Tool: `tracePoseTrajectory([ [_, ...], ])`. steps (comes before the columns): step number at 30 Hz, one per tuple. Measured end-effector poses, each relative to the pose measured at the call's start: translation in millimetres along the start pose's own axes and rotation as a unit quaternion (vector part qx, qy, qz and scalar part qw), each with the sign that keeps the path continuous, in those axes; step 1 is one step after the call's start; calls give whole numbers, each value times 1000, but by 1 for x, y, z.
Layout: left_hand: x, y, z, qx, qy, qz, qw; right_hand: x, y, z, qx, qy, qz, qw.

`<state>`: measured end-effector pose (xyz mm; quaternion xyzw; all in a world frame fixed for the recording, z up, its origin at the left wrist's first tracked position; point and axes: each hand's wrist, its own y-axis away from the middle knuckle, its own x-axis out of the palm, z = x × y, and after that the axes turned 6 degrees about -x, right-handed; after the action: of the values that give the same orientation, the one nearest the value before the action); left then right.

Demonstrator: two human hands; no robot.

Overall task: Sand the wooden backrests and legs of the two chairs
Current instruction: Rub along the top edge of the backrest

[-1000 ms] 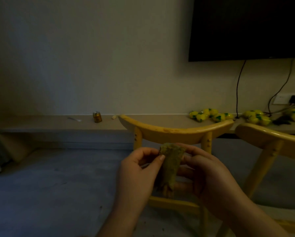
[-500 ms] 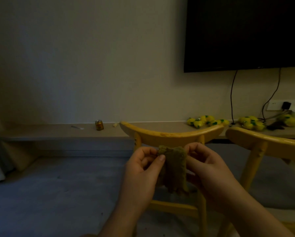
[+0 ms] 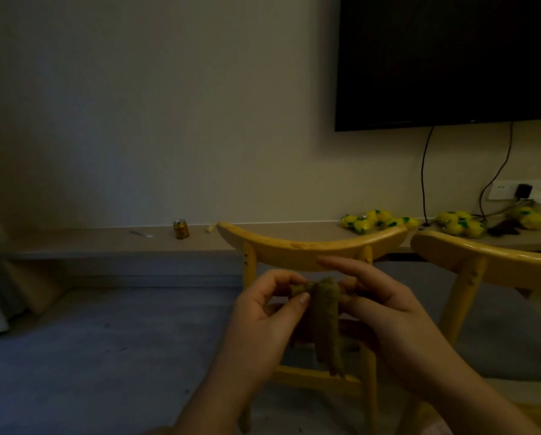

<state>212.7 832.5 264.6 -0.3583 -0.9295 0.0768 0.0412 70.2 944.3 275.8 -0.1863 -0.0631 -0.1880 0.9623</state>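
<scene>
Both hands pinch a folded piece of sandpaper (image 3: pixel 324 312), left hand (image 3: pixel 262 324) at 9 o'clock, right hand (image 3: pixel 388 312) at 3; a loose fold could slip on the chair backrest (image 3: pixel 310 246).

A folded, olive-brown sheet of sandpaper (image 3: pixel 325 321) hangs lengthwise in front of a yellow wooden chair (image 3: pixel 313 246), its curved backrest facing the camera above two upright posts and a lower crossbar. A second matching chair (image 3: pixel 488 259) stands just beside it on the right, partly cut off by the frame edge.
</scene>
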Motion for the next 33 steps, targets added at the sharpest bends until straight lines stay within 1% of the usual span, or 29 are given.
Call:
tracePoseTrajectory([
  [1, 0, 0, 0, 3, 2, -9, 1000, 0, 1, 1, -13, 5, 19, 1000],
  [3, 0, 0, 2, 14, 10, -14, 1000, 2, 3, 4, -41, 19, 23, 999],
  [5, 2, 0, 4, 21, 34, -16, 999, 3, 2, 3, -65, 45, -2, 997],
  [8, 1, -1, 10, 41, 54, -56, 996, -1, -1, 1, -98, 120, -57, 986],
  [11, -2, -6, 13, 59, 111, -78, 989, -9, -5, 0, -99, 192, -69, 974],
  [13, -4, -9, 15, 74, 119, -90, 986, -13, -8, 1, -116, 238, -71, 962],
  [15, -5, -12, 17, 90, 103, -97, 986, -16, -11, 1, -118, 227, -66, 965],
  [17, -8, -16, 20, 96, 94, -113, 984, -17, -15, -1, -97, 216, -46, 970],
  [19, -10, -21, 24, 93, 91, -125, 984, -19, -20, -3, -91, 250, -44, 963],
  [21, -10, -25, 27, 89, 83, -116, 986, -18, -23, -3, -93, 259, -51, 960],
  [23, -9, -29, 29, 85, 71, -102, 989, -17, -25, -3, -100, 242, -49, 964],
  [25, -6, -34, 29, 71, 87, -86, 990, -14, -27, -4, -89, 181, -56, 978],
  [27, -1, -39, 30, 44, 138, -76, 987, -9, -30, -7, -63, 105, -70, 990],
  [30, 8, -42, 32, 6, 224, -78, 971, -7, -33, -13, -11, 1, -96, 995],
  [33, 12, -44, 32, -5, 266, -75, 961, -12, -34, -11, 18, -54, -102, 993],
])
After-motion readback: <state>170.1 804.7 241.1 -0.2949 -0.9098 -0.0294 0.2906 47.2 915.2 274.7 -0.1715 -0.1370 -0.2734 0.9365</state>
